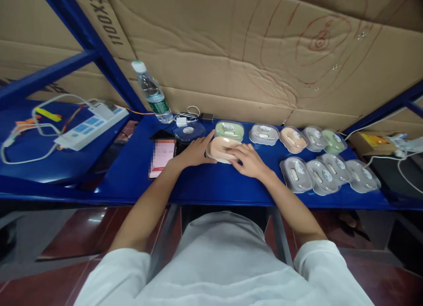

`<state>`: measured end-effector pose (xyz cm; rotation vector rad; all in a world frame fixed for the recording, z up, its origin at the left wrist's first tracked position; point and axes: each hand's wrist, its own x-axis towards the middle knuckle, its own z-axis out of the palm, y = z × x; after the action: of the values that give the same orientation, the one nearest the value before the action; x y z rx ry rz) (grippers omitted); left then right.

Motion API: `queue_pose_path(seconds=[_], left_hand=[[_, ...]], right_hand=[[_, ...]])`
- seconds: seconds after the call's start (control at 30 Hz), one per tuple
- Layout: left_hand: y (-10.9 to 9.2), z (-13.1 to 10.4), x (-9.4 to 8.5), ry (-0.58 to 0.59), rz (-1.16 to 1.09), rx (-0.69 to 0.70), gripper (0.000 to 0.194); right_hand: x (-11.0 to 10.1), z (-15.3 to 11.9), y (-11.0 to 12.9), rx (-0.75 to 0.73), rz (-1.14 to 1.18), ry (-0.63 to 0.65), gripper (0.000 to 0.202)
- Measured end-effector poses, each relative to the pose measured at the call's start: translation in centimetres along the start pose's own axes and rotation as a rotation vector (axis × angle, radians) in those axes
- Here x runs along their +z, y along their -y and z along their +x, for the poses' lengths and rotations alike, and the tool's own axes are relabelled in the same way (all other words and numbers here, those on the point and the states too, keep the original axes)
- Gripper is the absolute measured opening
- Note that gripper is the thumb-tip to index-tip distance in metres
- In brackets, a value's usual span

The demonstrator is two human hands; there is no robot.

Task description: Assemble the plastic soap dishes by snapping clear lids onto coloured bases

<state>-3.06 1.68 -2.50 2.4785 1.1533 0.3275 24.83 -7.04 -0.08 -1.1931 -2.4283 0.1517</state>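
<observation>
A peach-coloured plastic box [220,145] with a rounded, shiny top sits before me on the blue table. My left hand [197,153] is wrapped round its left side, thumb toward the back and fingers at the near edge. Over the right part of the box, my right hand [248,160] has its fingers bent and pressed together against the top; what lies under the fingertips is hidden. Just behind stands a green box [229,130] with a clear cover and a round label. A dark blue round lid-like item [189,132] lies behind my left hand.
Several grey boxes [296,175] with clear covers stand at the right, along with another peach box [293,139] and a green one [333,141]. To the left are a phone [162,159], a water bottle [154,97] and a power strip [91,126]. Cardboard [211,46] walls the back.
</observation>
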Motion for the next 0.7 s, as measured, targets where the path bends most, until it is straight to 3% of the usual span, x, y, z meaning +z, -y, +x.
queue_pose_path(seconds=[0.23,0.53,0.6,0.7], left_hand=[[-0.3,-0.2,-0.4,0.063,0.033,-0.016,0.118],[-0.2,-0.4,0.0,0.043,-0.002,0.035,0.119],[-0.3,-0.4,-0.1,0.016,-0.025,0.066,0.11],[-0.5,-0.2,-0.6,-0.106,-0.053,0.149,0.081]], right_hand=[[1.3,0.0,0.2,-0.022,0.028,0.031,0.037],[1.9,0.2,0.2,-0.054,0.027,0.063,0.043],[1.8,0.2,0.1,-0.054,0.003,0.051,0.043],[1.8,0.2,0.3,-0.063,-0.058,0.05,0.04]])
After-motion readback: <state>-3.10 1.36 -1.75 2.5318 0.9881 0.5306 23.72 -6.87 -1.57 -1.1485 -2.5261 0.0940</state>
